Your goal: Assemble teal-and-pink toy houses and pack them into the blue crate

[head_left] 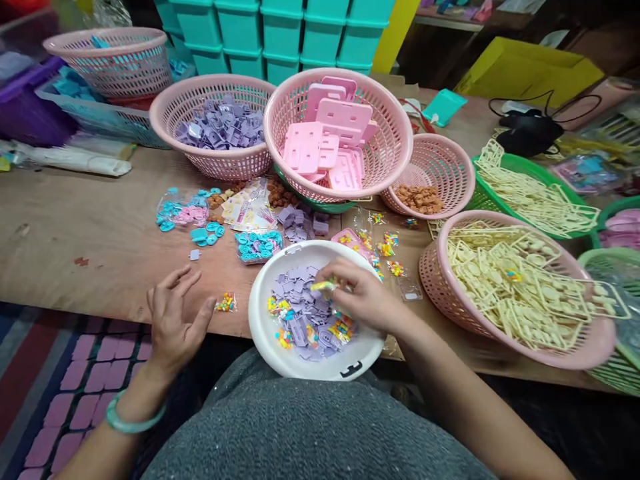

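Observation:
My right hand (353, 293) is over the white bowl (263, 333), its fingers pinched on a small clear bag of colourful beads (324, 285). In the bowl lie many flat purple plastic pieces (300, 293) and several more bead bags (283, 339). My left hand (175, 320) is left of the bowl above the table edge, fingers apart and holding nothing. Just right of its thumb, a bag of colourful beads (227, 302) lies on the wood. One purple piece (195, 255) rests beyond the left fingertips.
Behind the bowl stand pink baskets of purple pieces (225, 127), pink panels (345, 120) and brown pieces (420, 199). To the right, a pink basket (443, 293) holds cream plastic parts. Bags of turquoise pieces (259, 245) lie nearby. Turquoise boxes (285, 33) are stacked at the back.

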`<action>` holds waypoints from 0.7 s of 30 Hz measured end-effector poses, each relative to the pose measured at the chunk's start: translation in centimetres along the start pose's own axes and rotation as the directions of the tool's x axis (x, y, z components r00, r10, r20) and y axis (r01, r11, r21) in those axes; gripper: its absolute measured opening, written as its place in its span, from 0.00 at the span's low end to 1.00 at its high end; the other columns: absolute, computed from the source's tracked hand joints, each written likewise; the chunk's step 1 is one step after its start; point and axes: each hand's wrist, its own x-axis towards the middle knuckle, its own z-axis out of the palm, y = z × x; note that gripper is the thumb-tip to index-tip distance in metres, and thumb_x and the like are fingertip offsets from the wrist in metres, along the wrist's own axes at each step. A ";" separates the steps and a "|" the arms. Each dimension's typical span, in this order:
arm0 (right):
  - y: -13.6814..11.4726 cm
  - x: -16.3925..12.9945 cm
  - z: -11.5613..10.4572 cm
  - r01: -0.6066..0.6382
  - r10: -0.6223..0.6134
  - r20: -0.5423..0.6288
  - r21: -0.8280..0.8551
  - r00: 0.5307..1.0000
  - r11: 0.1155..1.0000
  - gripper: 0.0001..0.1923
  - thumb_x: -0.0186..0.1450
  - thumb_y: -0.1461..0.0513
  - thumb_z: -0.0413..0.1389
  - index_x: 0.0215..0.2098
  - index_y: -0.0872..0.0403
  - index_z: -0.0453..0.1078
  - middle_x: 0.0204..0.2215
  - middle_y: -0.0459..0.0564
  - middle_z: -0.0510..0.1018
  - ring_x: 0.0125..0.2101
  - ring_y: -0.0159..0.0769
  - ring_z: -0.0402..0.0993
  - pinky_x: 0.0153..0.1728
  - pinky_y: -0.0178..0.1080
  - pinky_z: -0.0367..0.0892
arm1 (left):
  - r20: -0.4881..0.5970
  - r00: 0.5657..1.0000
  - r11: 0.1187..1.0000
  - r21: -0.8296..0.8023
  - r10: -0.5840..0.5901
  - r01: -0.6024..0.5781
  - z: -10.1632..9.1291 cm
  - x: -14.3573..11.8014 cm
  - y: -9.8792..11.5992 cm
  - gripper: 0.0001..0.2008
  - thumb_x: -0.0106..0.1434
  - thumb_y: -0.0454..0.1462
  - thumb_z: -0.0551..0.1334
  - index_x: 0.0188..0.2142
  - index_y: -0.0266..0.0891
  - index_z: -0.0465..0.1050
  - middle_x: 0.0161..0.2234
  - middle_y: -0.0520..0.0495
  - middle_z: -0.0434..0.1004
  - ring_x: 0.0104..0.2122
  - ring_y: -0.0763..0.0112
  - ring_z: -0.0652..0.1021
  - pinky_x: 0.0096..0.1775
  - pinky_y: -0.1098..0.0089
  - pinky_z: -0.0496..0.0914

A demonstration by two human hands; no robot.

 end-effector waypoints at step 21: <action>5.4 -0.3 -6.9 0.071 0.550 -0.455 0.812 0.700 0.580 0.25 0.46 0.53 0.73 0.38 0.49 0.71 0.33 0.42 0.79 0.32 0.33 0.75 0.33 0.37 0.74 | 0.701 0.640 0.741 -0.603 0.315 0.295 6.9 14.7 12.9 0.13 0.70 0.41 0.55 0.47 0.41 0.75 0.34 0.47 0.81 0.28 0.68 0.80 0.31 0.66 0.75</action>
